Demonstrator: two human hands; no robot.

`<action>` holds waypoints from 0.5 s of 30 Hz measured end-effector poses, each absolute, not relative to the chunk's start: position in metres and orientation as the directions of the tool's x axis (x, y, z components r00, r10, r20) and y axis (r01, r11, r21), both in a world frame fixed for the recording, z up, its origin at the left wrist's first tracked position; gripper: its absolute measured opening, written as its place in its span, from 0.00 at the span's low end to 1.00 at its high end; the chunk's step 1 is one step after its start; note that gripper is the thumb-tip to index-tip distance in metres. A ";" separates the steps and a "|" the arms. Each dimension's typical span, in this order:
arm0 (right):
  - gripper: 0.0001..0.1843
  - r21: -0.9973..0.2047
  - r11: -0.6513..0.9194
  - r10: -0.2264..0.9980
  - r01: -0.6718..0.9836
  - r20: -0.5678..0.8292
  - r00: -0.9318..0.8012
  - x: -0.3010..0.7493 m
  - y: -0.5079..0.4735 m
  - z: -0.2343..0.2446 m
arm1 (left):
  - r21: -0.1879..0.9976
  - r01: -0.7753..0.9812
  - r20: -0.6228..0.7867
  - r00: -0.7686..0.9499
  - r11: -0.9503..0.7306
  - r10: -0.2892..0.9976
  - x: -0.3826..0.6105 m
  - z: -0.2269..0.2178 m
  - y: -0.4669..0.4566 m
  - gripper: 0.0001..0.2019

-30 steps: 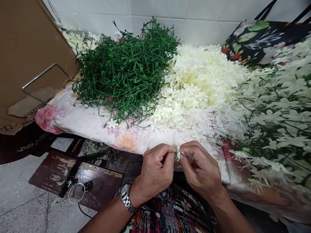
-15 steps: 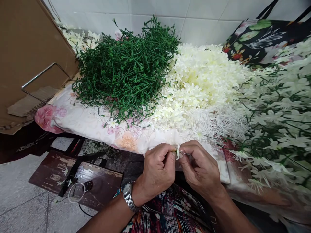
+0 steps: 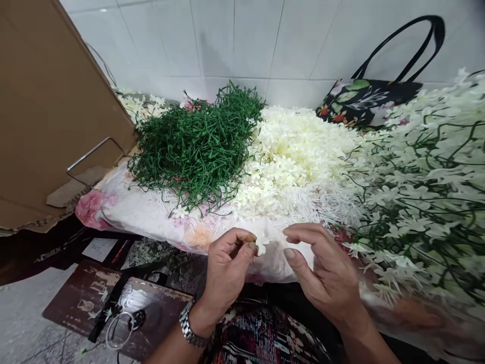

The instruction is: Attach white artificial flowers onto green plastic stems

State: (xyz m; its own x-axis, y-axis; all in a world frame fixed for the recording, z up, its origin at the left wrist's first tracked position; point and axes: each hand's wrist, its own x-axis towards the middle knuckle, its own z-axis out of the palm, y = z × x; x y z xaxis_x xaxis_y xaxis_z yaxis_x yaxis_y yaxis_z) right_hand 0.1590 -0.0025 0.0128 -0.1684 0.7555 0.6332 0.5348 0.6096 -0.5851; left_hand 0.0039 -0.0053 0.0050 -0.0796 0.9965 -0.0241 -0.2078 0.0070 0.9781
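Note:
Between the thumb and forefinger of my left hand (image 3: 229,265) is pinched a small white artificial flower (image 3: 261,246); its petals point right, and the rest is hidden by the fingers. My right hand (image 3: 326,268) is held apart from it, thumb and fingers spread with nothing between them. Beyond my hands lies a heap of loose white petals (image 3: 291,151). A tangle of green plastic stems (image 3: 197,146) is piled to its left. Thin white stamens (image 3: 322,202) lie just past my right hand. Assembled white flowers on green stems (image 3: 424,222) are massed on the right.
A floral cloth (image 3: 144,207) covers the work surface. A cardboard box (image 3: 56,111) with a metal handle (image 3: 89,156) stands at the left. A black floral bag (image 3: 373,101) leans against the tiled wall (image 3: 250,40). Below left is a brown board (image 3: 151,308) with a clear ring-rimmed object.
My right hand has let go of the flower and moved right, its fingers opening. My left hand has shifted left, still holding the flower. The view has tilted up.

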 end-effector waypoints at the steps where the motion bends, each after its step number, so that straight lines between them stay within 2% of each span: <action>1: 0.09 -0.579 0.611 0.750 0.540 0.642 -0.160 0.160 -0.003 0.015 | 0.966 -0.257 -0.039 -0.087 0.016 0.995 0.003 0.005 -0.005 0.03; 3: 0.09 -0.573 0.620 0.741 0.536 0.651 -0.162 0.159 -0.004 0.020 | 0.949 -0.313 -0.056 -0.091 0.024 0.994 0.002 0.006 -0.006 0.04; 6: 0.08 -0.574 0.652 0.728 0.496 0.658 -0.195 0.154 -0.003 0.027 | 0.954 -0.300 -0.035 -0.075 0.010 0.997 0.002 0.005 -0.008 0.05; 15: 0.06 -0.620 0.676 0.735 0.397 0.599 -0.318 0.146 0.002 0.038 | 0.994 0.008 0.113 -0.059 -0.112 0.992 0.002 0.007 -0.012 0.05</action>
State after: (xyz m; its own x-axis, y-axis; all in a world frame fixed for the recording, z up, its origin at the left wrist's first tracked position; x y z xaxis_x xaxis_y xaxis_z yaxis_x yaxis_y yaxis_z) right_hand 0.1461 0.0019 0.0383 -0.3176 0.7354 0.5986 0.3975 0.6764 -0.6200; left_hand 0.0018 -0.0120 0.0074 -0.0589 0.9919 0.1125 0.0079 -0.1123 0.9936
